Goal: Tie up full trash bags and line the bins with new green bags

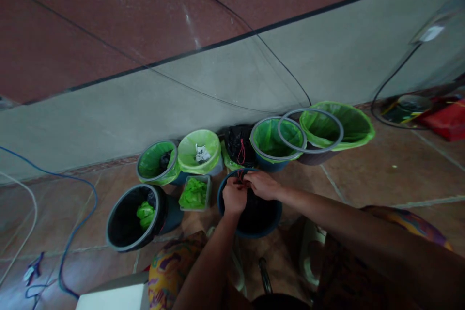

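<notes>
Both of my hands meet over a dark blue bin [222, 206] standing on the floor between my feet. A black bag [256, 210] lines its inside. At the bin's far rim my left hand [235, 196] is closed in a pinch, and a thin red drawstring [240, 173] shows at its fingertips. My right hand [263, 185] reaches in from the right, with its fingers closed on the same red string. Just behind, a bunched black bag [238, 143] with a pink-red string rests in a green-lined bin. The fingertips are partly hidden.
Several green-lined bins [198, 138] stand along the wall. A loose grey ring [310, 111] leans across two at the right. A clear tub [209, 189] of green bags and a tilted black-lined bin [111, 223] are left. A blue cable [95, 193] crosses the floor.
</notes>
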Tool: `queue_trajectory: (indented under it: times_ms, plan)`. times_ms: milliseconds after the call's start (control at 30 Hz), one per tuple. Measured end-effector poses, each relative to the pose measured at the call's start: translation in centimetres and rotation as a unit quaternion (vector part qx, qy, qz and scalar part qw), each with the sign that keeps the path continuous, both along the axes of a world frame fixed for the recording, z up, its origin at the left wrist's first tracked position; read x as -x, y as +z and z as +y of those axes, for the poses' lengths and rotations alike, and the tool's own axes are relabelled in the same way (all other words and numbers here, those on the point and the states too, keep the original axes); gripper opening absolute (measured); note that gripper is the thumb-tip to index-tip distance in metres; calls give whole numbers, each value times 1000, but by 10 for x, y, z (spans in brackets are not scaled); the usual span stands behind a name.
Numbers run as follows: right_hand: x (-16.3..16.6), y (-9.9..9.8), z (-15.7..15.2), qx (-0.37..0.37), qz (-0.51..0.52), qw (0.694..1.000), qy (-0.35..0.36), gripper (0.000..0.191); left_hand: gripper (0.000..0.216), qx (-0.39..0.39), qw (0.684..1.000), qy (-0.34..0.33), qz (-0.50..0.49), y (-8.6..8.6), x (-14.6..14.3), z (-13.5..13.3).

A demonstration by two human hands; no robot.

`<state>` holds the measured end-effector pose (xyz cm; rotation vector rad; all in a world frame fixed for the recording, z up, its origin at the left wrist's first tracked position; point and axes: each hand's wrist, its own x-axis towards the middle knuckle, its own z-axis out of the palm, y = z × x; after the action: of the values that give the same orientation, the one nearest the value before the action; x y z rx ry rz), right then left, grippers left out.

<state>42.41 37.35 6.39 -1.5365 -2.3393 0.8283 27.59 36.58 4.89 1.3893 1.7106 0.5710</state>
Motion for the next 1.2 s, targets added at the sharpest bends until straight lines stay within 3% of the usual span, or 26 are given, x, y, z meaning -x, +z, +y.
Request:
queue_trajectory:
  times_ms: [167,333,433,600,767,933,1067,1200]
  plan:
    - [0,-1,3,25,17,1000,7,22,28,-11,996,84,4,-1,-1,-4]
    - [-5,-7,8,114,58,991,-28,16,21,-86,995,-23,44,3,-1,-10]
    - [-10,-12,10,189,134,971,-59,15,20,-96,992,-72,50,2,-1,-9]
    - [-13,-21,10,254,230,936,-85,16,18,-35,996,-77,1,-7,2,-2]
    - [-13,-21,14,185,180,963,-72,17,12,92,983,-12,-156,-9,2,-2]
    - [-10,-12,13,190,154,967,-66,19,6,163,949,27,-268,0,5,-3]
    - [-7,-7,9,206,151,962,-96,18,7,140,967,-23,-210,1,4,-3]
    - [-4,-8,7,244,155,951,-108,18,20,31,996,-84,-2,-1,0,-6]
